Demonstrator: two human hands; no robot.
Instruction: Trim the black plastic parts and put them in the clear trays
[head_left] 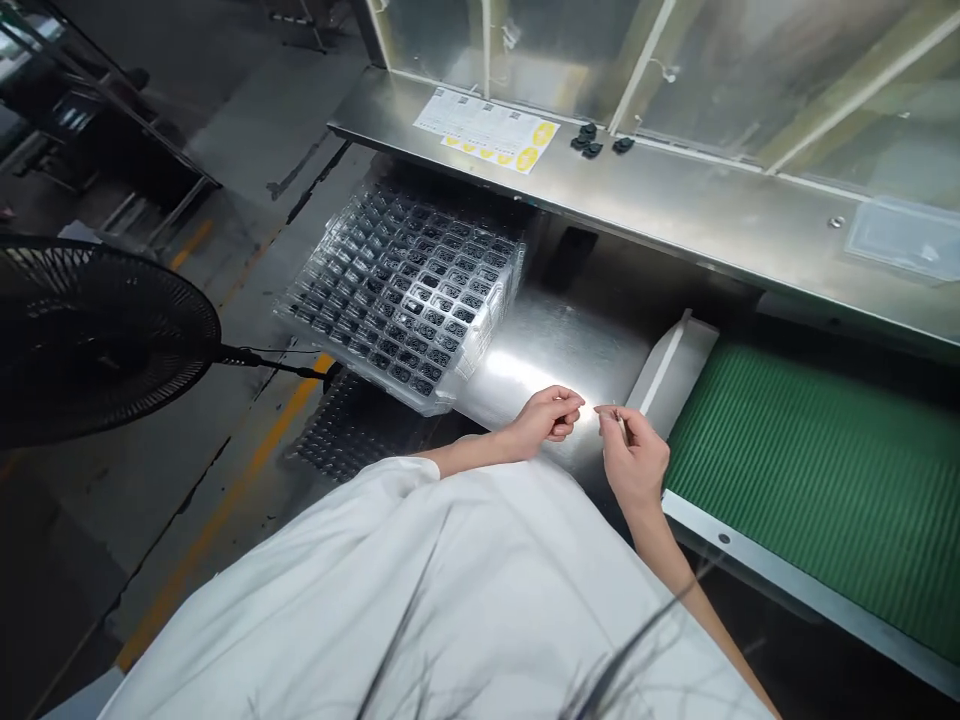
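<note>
**Two bare hands pinch at a thin sliver beside a green conveyor**

A thin sliver (616, 413), too small to identify, is gripped between the thumb and fingertips of the right hand (634, 455). The left hand (546, 420) is just beside it, its fingers curled and pinched together; whether they hold anything, I cannot tell. Both hands are above a steel surface (547, 345). To their right lies a green conveyor (817, 470). To their left, a stack of clear trays (405, 290) holding dark parts rests against the steel. A white smock (420, 590) fills the foreground. A black fan (90, 340) stands far left. Ahead, a steel shelf (675, 190) carries a label sheet (487, 128) with yellow marks.
</note>
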